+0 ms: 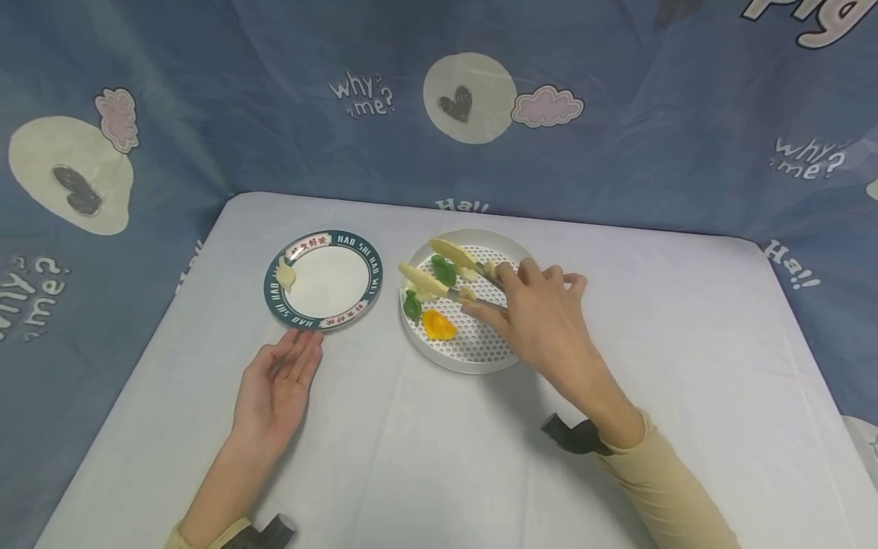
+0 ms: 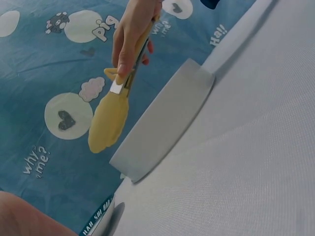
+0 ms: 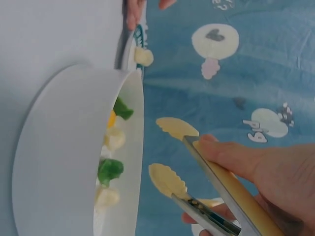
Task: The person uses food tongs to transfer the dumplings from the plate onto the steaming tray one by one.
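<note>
My right hand (image 1: 545, 320) holds a pair of tongs (image 3: 246, 209) with yellow scalloped heads. The heads are spread apart above a round white steamer-like tray (image 1: 480, 352) with a perforated floor, and nothing is between them. Inside the tray lie green pieces (image 3: 110, 171), a yellow-orange piece (image 1: 439, 325) and pale pieces (image 3: 107, 196), partly hidden by tongs and wall. Palm turned up, my left hand (image 1: 274, 393) has straight fingers at the near rim of a plate (image 1: 373, 282) with a dark green lettered border. One pale piece (image 1: 285, 274) lies at the plate's left side.
A white cloth (image 1: 425, 457) covers the table, and the plate stands left of the tray. Behind and beside the table hangs a blue printed curtain (image 1: 274, 137). The tray's wall (image 2: 165, 118) rises well above the cloth.
</note>
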Demonstrator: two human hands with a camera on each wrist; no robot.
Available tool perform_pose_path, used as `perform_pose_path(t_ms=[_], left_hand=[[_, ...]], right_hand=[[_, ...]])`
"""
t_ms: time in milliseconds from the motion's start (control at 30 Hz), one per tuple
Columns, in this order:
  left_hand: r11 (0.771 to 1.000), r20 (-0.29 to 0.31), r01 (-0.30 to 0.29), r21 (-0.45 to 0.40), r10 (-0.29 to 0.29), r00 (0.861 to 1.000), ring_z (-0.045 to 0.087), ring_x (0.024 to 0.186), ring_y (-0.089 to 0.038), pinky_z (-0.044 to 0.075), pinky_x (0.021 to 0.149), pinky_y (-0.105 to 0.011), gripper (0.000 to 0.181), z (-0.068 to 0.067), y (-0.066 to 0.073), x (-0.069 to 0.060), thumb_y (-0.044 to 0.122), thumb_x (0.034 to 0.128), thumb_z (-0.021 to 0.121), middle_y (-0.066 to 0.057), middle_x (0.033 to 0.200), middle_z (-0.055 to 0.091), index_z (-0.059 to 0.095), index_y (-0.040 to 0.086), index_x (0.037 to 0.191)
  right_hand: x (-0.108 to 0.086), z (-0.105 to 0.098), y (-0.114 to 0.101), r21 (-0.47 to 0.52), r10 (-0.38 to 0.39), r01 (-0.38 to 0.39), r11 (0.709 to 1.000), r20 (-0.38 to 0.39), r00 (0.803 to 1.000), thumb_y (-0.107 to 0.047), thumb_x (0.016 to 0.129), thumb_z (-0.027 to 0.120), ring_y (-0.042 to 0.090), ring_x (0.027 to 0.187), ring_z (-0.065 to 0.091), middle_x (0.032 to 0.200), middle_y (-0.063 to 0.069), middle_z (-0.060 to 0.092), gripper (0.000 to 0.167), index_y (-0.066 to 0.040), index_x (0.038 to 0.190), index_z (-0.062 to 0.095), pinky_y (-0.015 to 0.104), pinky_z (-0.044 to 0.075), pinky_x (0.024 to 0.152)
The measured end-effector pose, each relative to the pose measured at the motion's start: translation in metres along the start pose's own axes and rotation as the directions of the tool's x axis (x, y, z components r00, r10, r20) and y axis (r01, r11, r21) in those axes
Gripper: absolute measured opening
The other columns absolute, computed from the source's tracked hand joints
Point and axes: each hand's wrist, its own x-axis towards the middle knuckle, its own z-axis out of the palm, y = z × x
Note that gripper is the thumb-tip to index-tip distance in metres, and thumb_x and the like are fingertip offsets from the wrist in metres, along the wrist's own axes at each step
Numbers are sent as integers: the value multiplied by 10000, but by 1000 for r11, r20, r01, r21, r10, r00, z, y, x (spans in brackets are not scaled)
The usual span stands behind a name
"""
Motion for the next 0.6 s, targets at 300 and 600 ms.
perform_pose_path(t_ms=[300,600], left_hand=[[1000,2,-4,-7,4,1000,295,1650,-72,365,1325,-145,611,1,0,1,246,1167,285,53,1800,144,66,241,1738],[1000,2,-3,-19,3,1000,295,1650,-73,370,1322,-144,607,1,0,0,232,1168,285,53,1800,147,75,246,1738]], right_hand=[[0,-3,-4,-1,-15,15,1000,-21,1000,-714,981,622,442,965,619,1040,123,643,747,-87,1384,670,691,450,962],[4,1,-19,-30,-58,58,998,-5,998,-738,958,634,463,1032,643,1002,102,648,741,-124,1369,693,767,458,1050]])
